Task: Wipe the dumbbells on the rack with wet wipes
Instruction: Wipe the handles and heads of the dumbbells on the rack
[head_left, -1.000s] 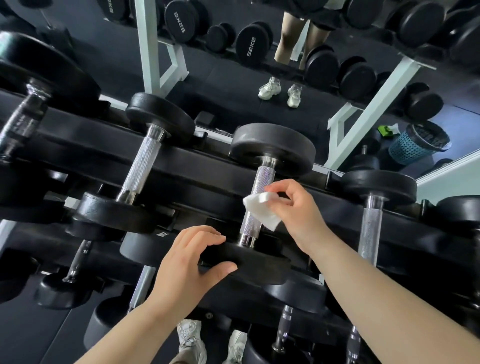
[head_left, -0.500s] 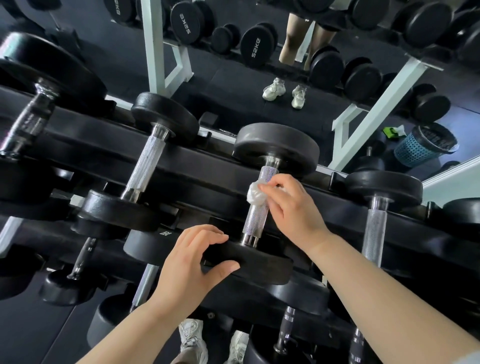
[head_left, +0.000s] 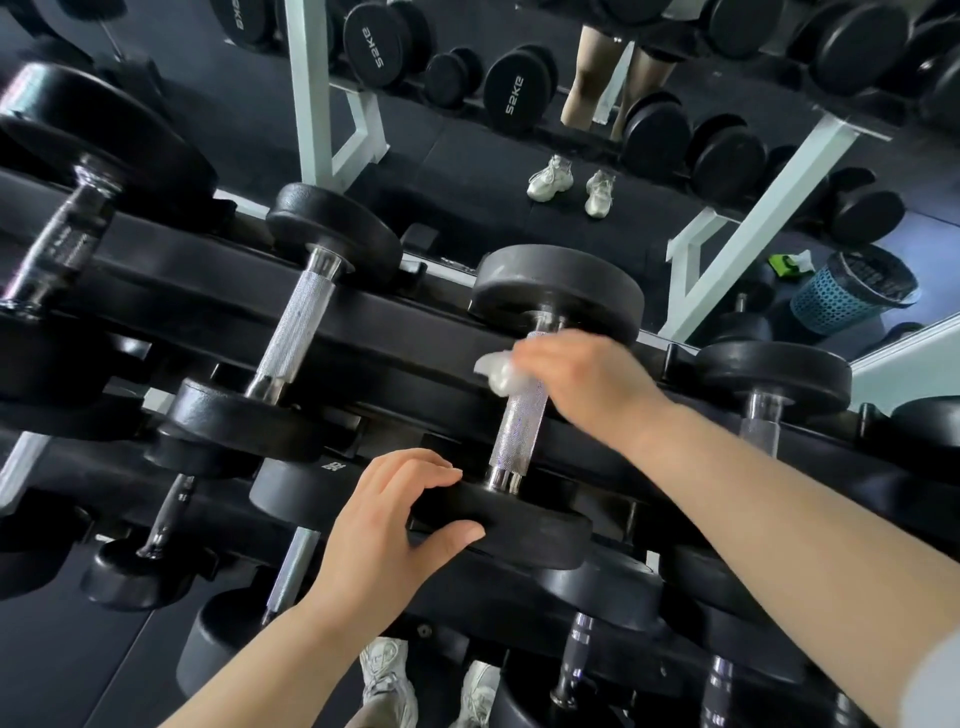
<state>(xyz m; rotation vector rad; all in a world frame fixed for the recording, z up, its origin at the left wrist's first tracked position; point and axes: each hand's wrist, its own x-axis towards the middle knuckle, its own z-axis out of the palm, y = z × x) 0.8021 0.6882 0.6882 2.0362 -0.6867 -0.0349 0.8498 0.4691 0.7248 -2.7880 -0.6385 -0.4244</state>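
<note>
Head view, change in wipe position: your right hand has carried the wet wipe up the handle. A second ago it hung loose beside the middle. Now it sits at the upper end, just under the far head.
Change in wipe shape: it was an open white flap and is now a crumpled wad. Only a small part shows to the left of your fingers.
Change in left hand: none worth listing; your left hand keeps its place on the near head.
Meaning for the task: by my judgement, the rubbing stroke on this handle is under way. The knurled length below your hand is bare and probably still needs a pass.
Right hand, state: your fingers are curled over the top of the handle, pressing the wipe against the metal. The thumb is hidden and the hand is blurred by motion.
Left hand, state: your fingers are hooked over the upper edge of the near head, with the thumb on its front rim. The grip looks like a steadying one.
Dumbbell, location: it lies on the top tier of the rack, its handle pointing away from you. The neighbouring dumbbell is on its left.
Not legible: whether the wipe wraps fully round the handle.
</note>
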